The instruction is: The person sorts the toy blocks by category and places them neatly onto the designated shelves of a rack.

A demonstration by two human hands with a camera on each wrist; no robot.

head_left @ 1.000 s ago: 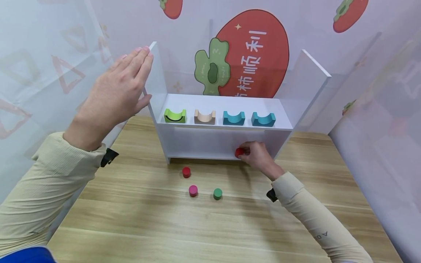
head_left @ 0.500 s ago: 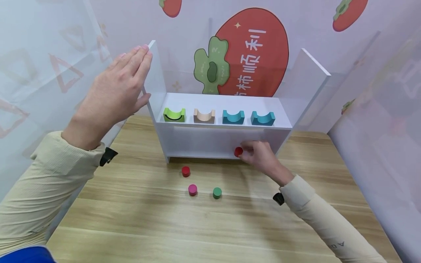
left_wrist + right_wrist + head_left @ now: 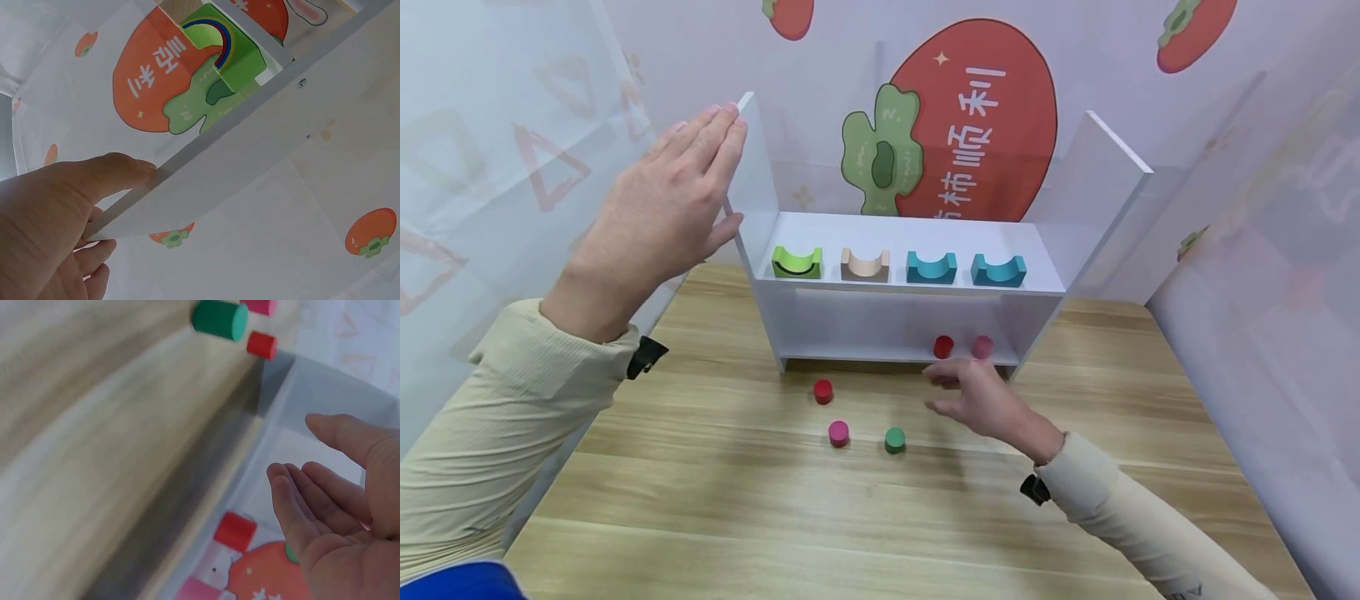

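Note:
My left hand [image 3: 658,212] grips the upright left side panel [image 3: 206,150] of a white shelf [image 3: 880,360]; in the left wrist view the thumb lies on one side of it and the fingers on the other. Just in front of the lower board hovers my right hand [image 3: 981,402], thumb and fingers apart, holding nothing. Behind it on that board, a red cylinder [image 3: 943,347] and a pink cylinder [image 3: 982,347] stand side by side. On the table are another red cylinder [image 3: 823,392], a magenta one [image 3: 838,433] and a green cylinder [image 3: 895,440].
Along the upper board stand a green arch-cut block [image 3: 797,265], a beige one [image 3: 865,267] and two teal blocks [image 3: 931,269]. The shelf's right side panel [image 3: 1097,196] rises tall. Printed sheeting [image 3: 820,125] encloses the wooden table [image 3: 760,517].
My right hand has let go of the red cylinder on the lower board and drawn back toward me, uncovering the pink one. The left hand stays in place.

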